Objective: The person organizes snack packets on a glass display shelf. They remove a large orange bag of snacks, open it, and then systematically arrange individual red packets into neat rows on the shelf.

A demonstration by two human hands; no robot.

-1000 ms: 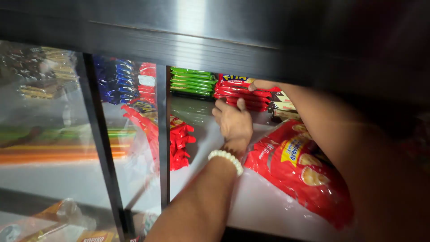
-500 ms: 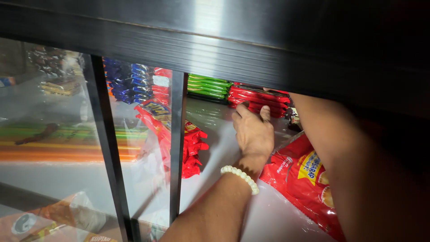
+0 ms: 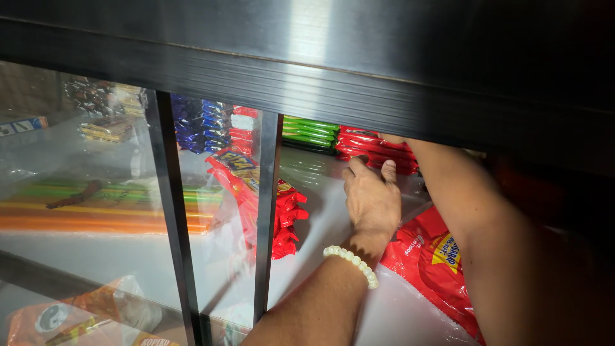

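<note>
Red packets under the left hand, its grip loose; the right hand's grip cannot be told. A nudge could topple the stack.

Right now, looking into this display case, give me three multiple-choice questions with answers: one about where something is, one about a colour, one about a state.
1. Where is the stack of green packets?
A. On the shelf just left of the red packets at the back
B. On the floor
C. In the right hand

2. What colour is the bead bracelet on the left wrist?
A. Black
B. White
C. Blue

3. What is the left hand doing?
A. Hanging outside the case
B. Gripping the bracelet
C. Reaching in, fingertips at the red packets

Answers: 1 A, the green stack lies beside the red one at the back of the shelf. 2 B, the beads are pale white. 3 C, its fingers meet the red stack's front edge.
</note>
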